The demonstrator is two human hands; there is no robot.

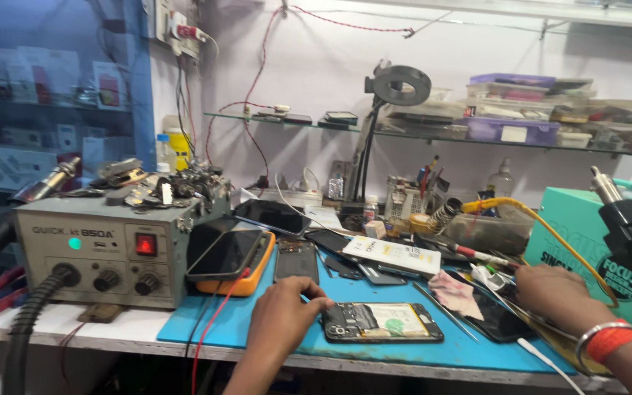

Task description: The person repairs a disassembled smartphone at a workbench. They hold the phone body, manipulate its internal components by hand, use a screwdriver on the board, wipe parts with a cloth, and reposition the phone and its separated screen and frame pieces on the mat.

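One flat black phone with its back cover off (382, 322) lies open on the blue mat (469, 350) on the table, insides not put back, left hand (285, 311) pressing its edge, right hand (554, 292) loose among tools.

The blue mat (257, 325) is looking soft, rubbery and matt. The opened phone (382, 322) lying on it is showing dull black plastic inside and a pale, papery patch in the middle. The grey box (100, 252) is looking like painted metal (a bit scuffed), with smooth plastic knobs. The dark phone screen (224, 254) on top of the orange case is shining like glass. The right hand (554, 292) is wearing a shiny metal bangle (600, 333) and an orange cloth band. The pink rag (453, 292) is looking soft and crumpled. The shelf (433, 135) is looking like clear glass.
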